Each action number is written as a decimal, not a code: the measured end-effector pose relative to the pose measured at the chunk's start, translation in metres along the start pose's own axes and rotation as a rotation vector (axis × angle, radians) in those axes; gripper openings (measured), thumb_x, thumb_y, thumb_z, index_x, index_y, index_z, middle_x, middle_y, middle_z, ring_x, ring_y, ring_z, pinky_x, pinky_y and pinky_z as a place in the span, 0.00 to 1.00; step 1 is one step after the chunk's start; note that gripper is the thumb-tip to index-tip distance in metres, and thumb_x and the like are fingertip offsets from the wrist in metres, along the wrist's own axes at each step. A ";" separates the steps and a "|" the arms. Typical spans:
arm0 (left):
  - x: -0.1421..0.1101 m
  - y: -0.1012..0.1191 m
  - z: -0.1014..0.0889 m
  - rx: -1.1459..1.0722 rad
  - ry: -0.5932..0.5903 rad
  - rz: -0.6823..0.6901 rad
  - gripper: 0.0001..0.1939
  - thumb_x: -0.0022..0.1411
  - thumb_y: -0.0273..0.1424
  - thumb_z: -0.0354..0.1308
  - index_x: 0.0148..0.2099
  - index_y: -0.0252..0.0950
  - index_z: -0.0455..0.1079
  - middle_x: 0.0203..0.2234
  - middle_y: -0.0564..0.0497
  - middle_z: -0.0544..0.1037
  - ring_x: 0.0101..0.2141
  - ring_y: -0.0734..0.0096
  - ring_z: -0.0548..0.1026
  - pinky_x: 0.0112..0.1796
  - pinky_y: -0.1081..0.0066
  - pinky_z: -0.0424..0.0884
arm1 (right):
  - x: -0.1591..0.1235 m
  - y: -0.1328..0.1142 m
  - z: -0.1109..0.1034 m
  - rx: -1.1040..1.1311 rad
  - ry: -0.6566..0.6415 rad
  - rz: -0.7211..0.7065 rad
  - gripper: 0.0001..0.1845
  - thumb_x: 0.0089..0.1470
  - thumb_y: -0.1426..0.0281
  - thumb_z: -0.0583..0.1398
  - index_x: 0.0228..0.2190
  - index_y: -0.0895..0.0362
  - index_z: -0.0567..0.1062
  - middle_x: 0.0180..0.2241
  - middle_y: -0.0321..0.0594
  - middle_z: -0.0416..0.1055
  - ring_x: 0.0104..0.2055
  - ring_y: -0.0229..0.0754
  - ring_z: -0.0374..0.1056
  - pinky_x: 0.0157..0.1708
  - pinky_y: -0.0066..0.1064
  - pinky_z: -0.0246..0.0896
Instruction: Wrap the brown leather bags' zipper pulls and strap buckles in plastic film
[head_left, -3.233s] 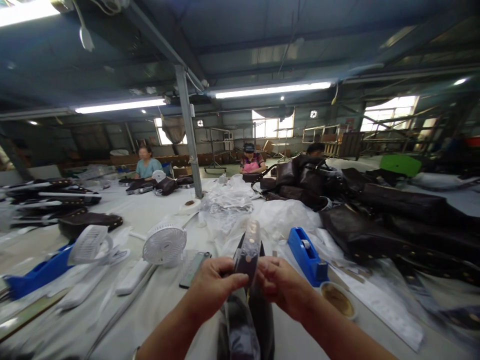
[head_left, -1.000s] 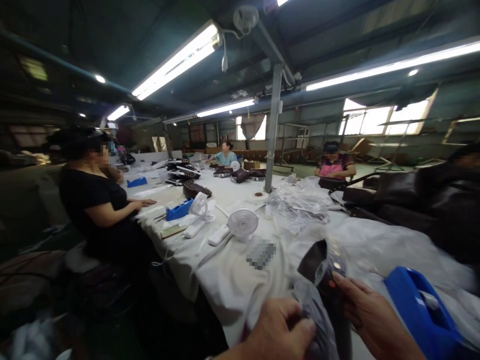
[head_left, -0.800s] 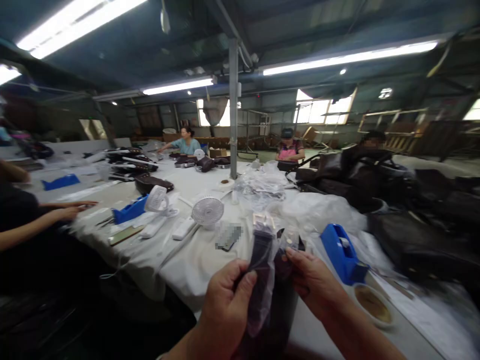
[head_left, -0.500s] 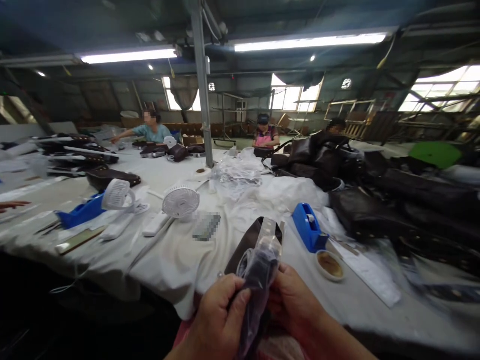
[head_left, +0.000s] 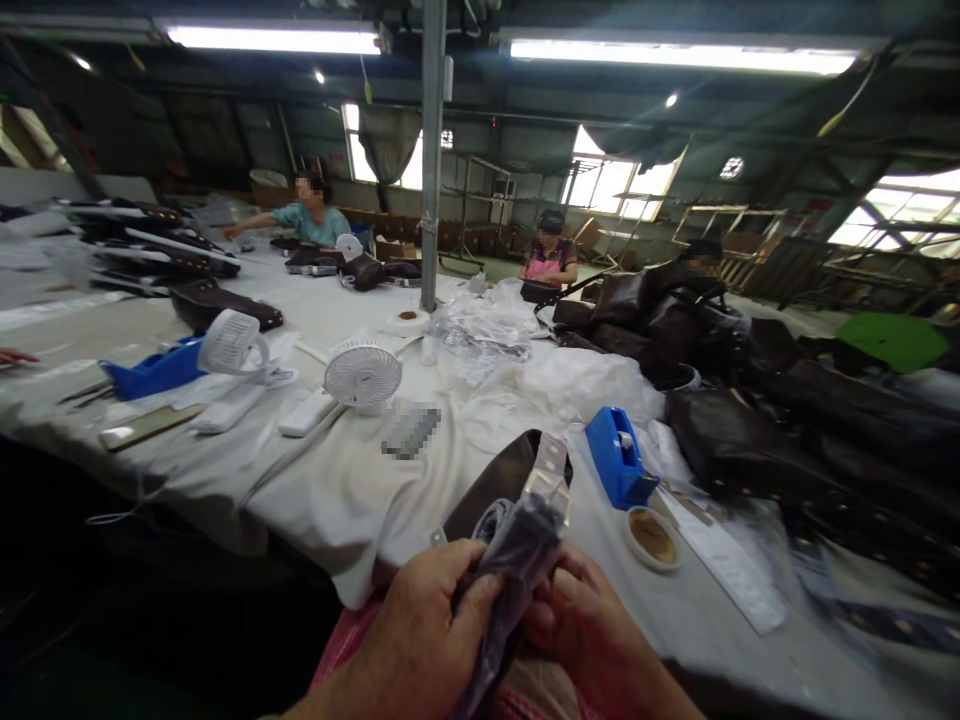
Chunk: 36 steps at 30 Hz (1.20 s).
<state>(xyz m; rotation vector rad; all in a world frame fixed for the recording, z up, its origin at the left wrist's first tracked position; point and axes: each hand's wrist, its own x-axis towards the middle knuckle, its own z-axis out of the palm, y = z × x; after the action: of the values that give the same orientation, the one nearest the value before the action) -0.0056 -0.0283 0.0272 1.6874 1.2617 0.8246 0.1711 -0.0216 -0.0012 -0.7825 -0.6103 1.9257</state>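
Note:
Between my hands is a dark brown leather strap (head_left: 501, 482) with a metal buckle (head_left: 549, 488), its near end covered in a thin clear plastic sleeve (head_left: 517, 555). My left hand (head_left: 431, 620) is closed around the sleeved part, thumb on top. My right hand (head_left: 589, 620) pinches the strap's right side just below the buckle, with bent fingers partly hidden behind it. The strap's far end curves over in a loop above the table edge. Pink cloth (head_left: 345, 640) shows below my hands.
A blue tape dispenser (head_left: 616, 462) and a round dish (head_left: 651, 540) stand to the right, near piled dark leather bags (head_left: 750, 430). White fans (head_left: 364, 375) and another blue dispenser (head_left: 154, 370) are left. Clear plastic bags (head_left: 484, 330) lie ahead, beside a metal post (head_left: 430, 160). Co-workers (head_left: 319, 215) sit beyond.
My view has tilted downward and shifted a little. The fingers of my right hand have curled in closer to the strap. My left hand keeps its hold.

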 end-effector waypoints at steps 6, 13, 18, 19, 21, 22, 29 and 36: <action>0.006 0.010 -0.023 -0.130 -0.198 -0.066 0.16 0.66 0.40 0.54 0.48 0.37 0.75 0.36 0.47 0.82 0.36 0.60 0.79 0.35 0.71 0.72 | 0.005 0.003 0.009 -0.085 0.115 0.013 0.17 0.45 0.64 0.73 0.36 0.58 0.80 0.28 0.40 0.77 0.25 0.37 0.70 0.29 0.29 0.65; 0.022 0.019 -0.017 -0.307 -0.212 -0.206 0.20 0.66 0.48 0.52 0.47 0.40 0.76 0.37 0.48 0.83 0.39 0.61 0.80 0.37 0.71 0.74 | 0.011 0.011 0.006 -0.134 0.130 -0.056 0.18 0.46 0.64 0.73 0.37 0.59 0.80 0.29 0.40 0.76 0.25 0.38 0.69 0.27 0.29 0.64; 0.024 0.004 0.001 -0.454 -0.209 -0.277 0.24 0.63 0.53 0.54 0.43 0.38 0.76 0.26 0.49 0.82 0.30 0.62 0.80 0.31 0.70 0.75 | 0.015 0.013 0.002 -0.249 0.153 -0.093 0.19 0.45 0.60 0.73 0.35 0.60 0.80 0.27 0.38 0.74 0.25 0.37 0.66 0.26 0.27 0.61; 0.024 0.002 0.002 -0.470 -0.212 -0.298 0.24 0.63 0.54 0.54 0.43 0.38 0.76 0.26 0.49 0.82 0.29 0.62 0.80 0.30 0.70 0.75 | 0.014 0.012 0.003 -0.272 0.133 -0.090 0.19 0.47 0.59 0.72 0.36 0.59 0.80 0.26 0.37 0.73 0.24 0.36 0.65 0.26 0.27 0.60; 0.023 -0.001 0.000 -0.496 -0.241 -0.361 0.27 0.63 0.56 0.52 0.44 0.38 0.74 0.27 0.48 0.82 0.27 0.64 0.80 0.27 0.70 0.74 | 0.012 0.006 0.006 -0.339 0.059 -0.068 0.20 0.51 0.56 0.69 0.38 0.59 0.79 0.22 0.35 0.70 0.21 0.34 0.62 0.23 0.26 0.57; 0.023 -0.002 0.000 -0.513 -0.264 -0.397 0.28 0.63 0.57 0.51 0.45 0.37 0.73 0.28 0.48 0.82 0.26 0.64 0.79 0.26 0.71 0.74 | 0.010 0.002 0.006 -0.399 0.022 -0.068 0.20 0.54 0.54 0.66 0.39 0.59 0.79 0.22 0.35 0.69 0.21 0.35 0.61 0.22 0.26 0.56; 0.019 -0.003 0.001 -0.700 -0.297 -0.584 0.32 0.60 0.60 0.52 0.47 0.36 0.66 0.27 0.44 0.82 0.22 0.67 0.79 0.21 0.76 0.69 | -0.005 -0.025 -0.020 -1.160 0.261 -0.745 0.09 0.62 0.68 0.58 0.42 0.54 0.78 0.35 0.42 0.76 0.37 0.44 0.72 0.37 0.32 0.67; 0.021 0.013 0.009 -0.524 -0.215 -0.536 0.31 0.58 0.61 0.53 0.39 0.37 0.72 0.24 0.46 0.80 0.21 0.66 0.77 0.22 0.71 0.71 | -0.001 -0.039 -0.019 -1.850 -0.007 -1.311 0.26 0.58 0.71 0.60 0.58 0.51 0.70 0.62 0.44 0.64 0.67 0.58 0.52 0.65 0.50 0.43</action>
<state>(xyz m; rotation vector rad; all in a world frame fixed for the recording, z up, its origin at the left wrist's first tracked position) 0.0132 -0.0119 0.0361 0.9297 1.1434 0.5600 0.2072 -0.0035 0.0131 -0.8938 -2.1884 -0.2463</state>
